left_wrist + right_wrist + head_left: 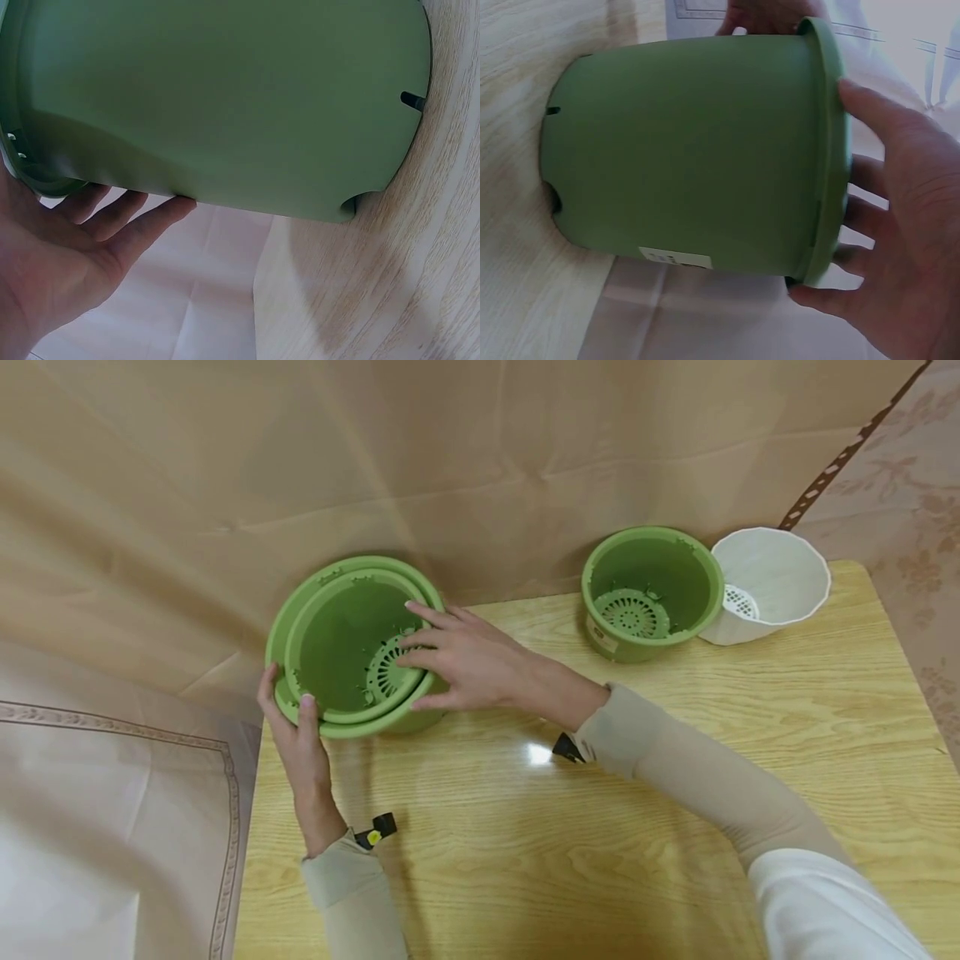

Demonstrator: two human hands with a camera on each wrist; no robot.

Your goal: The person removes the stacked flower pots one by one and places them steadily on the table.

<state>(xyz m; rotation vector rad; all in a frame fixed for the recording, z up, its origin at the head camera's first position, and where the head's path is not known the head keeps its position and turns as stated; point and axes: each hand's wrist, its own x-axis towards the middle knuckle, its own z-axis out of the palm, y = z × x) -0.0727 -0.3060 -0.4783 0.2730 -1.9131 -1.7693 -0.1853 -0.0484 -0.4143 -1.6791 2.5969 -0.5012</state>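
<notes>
A pair of nested green pots (352, 647) lies tipped on its side at the far left edge of the wooden bench (600, 827), mouth turned toward the person, the base out toward the bench's far edge. The left hand (296, 739) cups the near rim from below, thumb on the rim and fingers spread fairly flat under the outer wall, as the left wrist view shows with the fingertips (176, 204) just touching the green side. The right hand (465, 660) lies across the mouth, fingers fairly straight and reaching in over the inner pot's rim toward its slotted drain disc; it presses rather than grips. To part the two pots well, I judge the left hand should hold the outer rim firm while the right draws the inner one straight out along its axis, not at a slant, since tapered pots wedge if pulled crooked. A second green pot (651, 593) stands upright farther right, with a white pot (772, 585) leaning just beside it, apparently touching. Whether the right fingertips hook the inner rim or only rest on it is hard to tell, since the hand itself covers the contact. The right wrist view shows only the outer wall and a small label, not the inside.
</notes>
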